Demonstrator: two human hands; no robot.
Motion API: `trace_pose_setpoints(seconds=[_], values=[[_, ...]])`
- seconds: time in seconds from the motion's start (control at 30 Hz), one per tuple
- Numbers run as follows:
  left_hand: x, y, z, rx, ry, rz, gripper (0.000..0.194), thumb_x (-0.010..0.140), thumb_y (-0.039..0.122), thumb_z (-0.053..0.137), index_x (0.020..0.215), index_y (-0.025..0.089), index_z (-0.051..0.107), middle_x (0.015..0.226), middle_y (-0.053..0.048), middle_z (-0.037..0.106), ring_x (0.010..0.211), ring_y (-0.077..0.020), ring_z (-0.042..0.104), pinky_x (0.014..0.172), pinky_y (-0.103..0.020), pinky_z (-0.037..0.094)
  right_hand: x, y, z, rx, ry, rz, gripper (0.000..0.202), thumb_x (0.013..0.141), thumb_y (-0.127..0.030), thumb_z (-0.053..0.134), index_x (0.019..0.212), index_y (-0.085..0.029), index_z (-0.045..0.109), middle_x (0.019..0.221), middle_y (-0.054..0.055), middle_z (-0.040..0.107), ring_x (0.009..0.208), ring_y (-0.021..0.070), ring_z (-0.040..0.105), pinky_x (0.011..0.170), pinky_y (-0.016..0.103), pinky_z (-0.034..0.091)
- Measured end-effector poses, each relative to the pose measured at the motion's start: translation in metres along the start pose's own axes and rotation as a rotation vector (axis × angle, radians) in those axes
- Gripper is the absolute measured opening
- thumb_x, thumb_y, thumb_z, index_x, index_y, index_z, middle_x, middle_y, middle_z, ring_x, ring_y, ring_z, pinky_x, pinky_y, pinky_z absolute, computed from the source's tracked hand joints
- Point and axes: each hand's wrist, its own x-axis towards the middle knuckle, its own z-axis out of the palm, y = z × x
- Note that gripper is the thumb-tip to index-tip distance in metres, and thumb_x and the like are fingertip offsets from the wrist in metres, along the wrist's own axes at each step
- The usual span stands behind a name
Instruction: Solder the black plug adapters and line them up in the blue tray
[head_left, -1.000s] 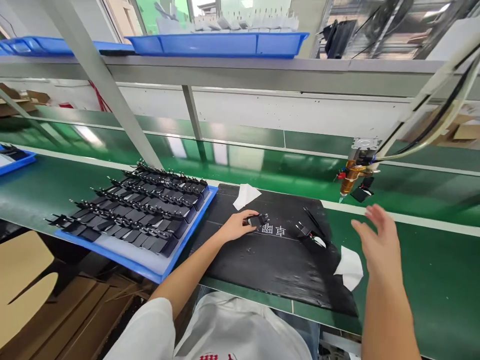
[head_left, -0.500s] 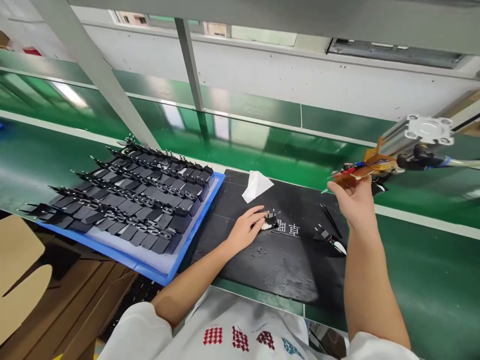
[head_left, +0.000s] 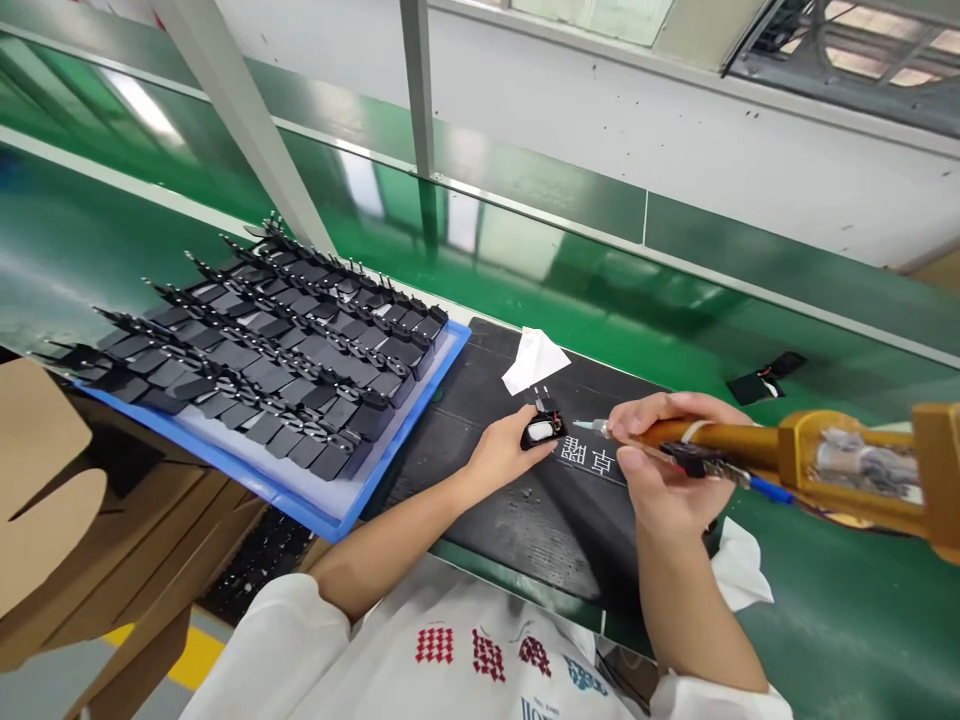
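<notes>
My left hand [head_left: 504, 445] grips a small black plug adapter [head_left: 541, 430] above the black mat [head_left: 480, 525]. The adapter's casing is open, with a white part and bits of wire showing inside, and its two pins point away from me. In my right hand [head_left: 667, 485] is a golden dispensing gun [head_left: 720, 440], with a blue wire along its side. Its pale needle tip [head_left: 589, 425] points left and sits just to the right of the adapter, with a small gap that I cannot measure. My right fingers wrap around the gun's front end.
To the left stands a blue tray [head_left: 352, 510] with rows of black plug adapters [head_left: 307, 340]. A white tissue [head_left: 534, 360] lies behind my left hand, another white tissue [head_left: 741, 570] beside my right wrist. Farther right, an opened black adapter [head_left: 757, 385] rests on the green bench [head_left: 862, 490].
My right hand has swung the dispensing gun down and left to the adapter. My left hand, earlier resting fingers at the adapter, now grips it with the white part facing up. The view has shifted.
</notes>
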Motion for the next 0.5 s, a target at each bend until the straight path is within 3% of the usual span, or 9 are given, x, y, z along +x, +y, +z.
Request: trace_pose_setpoints(seconds=[0.17, 0.5], values=[[0.000, 0.000, 0.001, -0.042, 0.109, 0.081, 0.031, 0.080, 0.033, 0.072, 0.108, 0.022, 0.065, 0.103, -0.003, 0.073, 0.094, -0.0217, 0.068, 0.088, -0.032, 0.053, -0.003, 0.000, 0.010, -0.035, 0.050, -0.043, 0.059, 0.073, -0.018, 0.079, 0.122, -0.034, 0.051, 0.083, -0.005, 0.060, 0.067, 0.0154, 0.061, 0.063, 0.034, 0.057], [-0.003, 0.003, -0.002, -0.077, 0.184, 0.166, 0.037, 0.077, 0.036, 0.077, 0.111, 0.023, 0.067, 0.105, -0.004, 0.073, 0.098, -0.0213, 0.068, 0.091, -0.033, 0.054, 0.000, 0.000, 0.017, -0.021, 0.124, -0.120, 0.049, 0.079, -0.011, 0.071, 0.121, -0.031, 0.056, 0.079, -0.005, 0.061, 0.062, 0.0137, 0.059, 0.060, 0.032, 0.055]])
